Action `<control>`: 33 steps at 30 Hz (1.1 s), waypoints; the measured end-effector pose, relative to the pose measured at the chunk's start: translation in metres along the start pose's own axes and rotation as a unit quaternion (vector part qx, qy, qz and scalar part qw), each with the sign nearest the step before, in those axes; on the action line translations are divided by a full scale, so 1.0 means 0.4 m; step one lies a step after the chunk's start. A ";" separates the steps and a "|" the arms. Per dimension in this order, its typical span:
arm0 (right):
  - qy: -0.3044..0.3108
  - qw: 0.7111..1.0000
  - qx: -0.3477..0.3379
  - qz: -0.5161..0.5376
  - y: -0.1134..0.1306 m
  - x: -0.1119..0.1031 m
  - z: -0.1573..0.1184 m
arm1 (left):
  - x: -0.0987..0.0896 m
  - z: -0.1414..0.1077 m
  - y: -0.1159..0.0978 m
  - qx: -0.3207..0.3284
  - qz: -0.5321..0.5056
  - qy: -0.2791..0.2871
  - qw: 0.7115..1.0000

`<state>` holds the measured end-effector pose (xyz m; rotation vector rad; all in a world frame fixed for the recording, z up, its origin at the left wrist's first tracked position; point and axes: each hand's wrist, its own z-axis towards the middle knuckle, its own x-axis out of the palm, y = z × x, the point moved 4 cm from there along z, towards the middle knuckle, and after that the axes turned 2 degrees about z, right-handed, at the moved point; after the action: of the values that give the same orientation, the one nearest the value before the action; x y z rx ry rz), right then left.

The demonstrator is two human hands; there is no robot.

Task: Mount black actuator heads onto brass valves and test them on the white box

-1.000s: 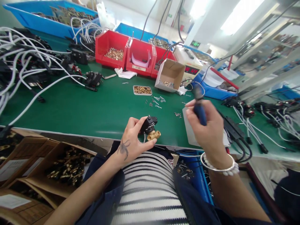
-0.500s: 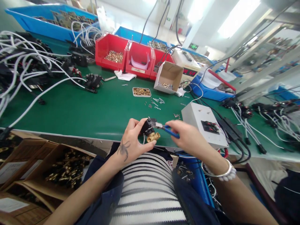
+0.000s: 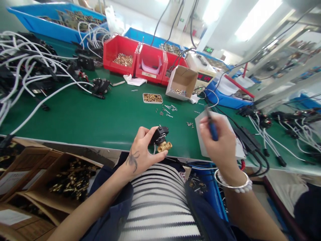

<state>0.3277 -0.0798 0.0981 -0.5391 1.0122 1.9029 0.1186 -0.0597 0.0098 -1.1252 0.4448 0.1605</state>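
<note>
My left hand (image 3: pixel 142 149) is closed around a brass valve with a black actuator housing (image 3: pixel 162 138), held over the front edge of the green table. A bent wire clip shows between the black part and the brass body. Blue-handled pliers (image 3: pixel 212 125), blurred by motion, are gripped in my right hand (image 3: pixel 220 139). That hand is raised in front of the white box with a black socket, apart from the valve. Wire clips (image 3: pixel 170 108) and small pins (image 3: pixel 190 125) lie on the table beyond the valve.
A small tray of brass pieces (image 3: pixel 152 98) and an open carton (image 3: pixel 182 83) stand mid-table. Red bins (image 3: pixel 121 55) line the back. White-cabled black units (image 3: pixel 25 70) crowd the left. The white box (image 3: pixel 200 134) sits at right. Cardboard boxes (image 3: pixel 62 187) are below left.
My right hand has drawn the pliers off the valve and lifted them to the right, with the jaws now pointing up. My left hand and the valve have stayed put.
</note>
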 end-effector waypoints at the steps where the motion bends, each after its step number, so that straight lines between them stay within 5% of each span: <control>1: -0.063 0.998 0.015 -0.007 -0.001 -0.014 0.001 | 0.001 0.000 0.001 0.000 0.001 0.000 1.000; 3: -0.047 0.999 0.003 -0.008 0.005 -0.007 0.002 | 0.002 0.001 0.001 0.000 0.003 0.001 1.000; 6: 0.191 0.979 -0.068 0.006 0.022 0.048 -0.010 | 0.002 0.002 0.002 0.001 0.005 0.002 1.000; 7: 0.218 0.973 -0.071 0.009 0.024 0.054 -0.013 | 0.003 0.002 0.002 0.001 0.005 0.002 1.000; 11: 0.016 1.000 0.022 0.008 0.011 0.016 -0.004 | 0.002 0.001 0.000 0.001 0.008 0.002 1.000; 12: 0.017 0.999 0.031 0.011 0.010 0.019 -0.006 | 0.001 0.001 0.000 0.001 0.010 0.003 1.000; 16: 0.238 0.971 -0.001 0.027 0.015 0.071 -0.018 | 0.000 0.001 -0.003 0.001 0.019 0.008 1.000; 20: 0.175 0.977 0.038 0.118 0.020 0.061 0.005 | 0.005 0.003 -0.005 0.000 0.032 0.010 0.999; 25: 0.248 0.951 -0.001 0.185 0.070 0.111 0.010 | 0.013 0.001 -0.011 0.016 0.042 0.016 0.999; 33: 0.262 0.955 -0.022 0.136 0.083 0.135 0.011 | 0.005 -0.001 -0.003 0.015 0.030 -0.006 0.999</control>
<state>0.2715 -0.0581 0.0774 -1.0100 1.4462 2.0751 0.1207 -0.0607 0.0098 -1.0826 0.4690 0.2117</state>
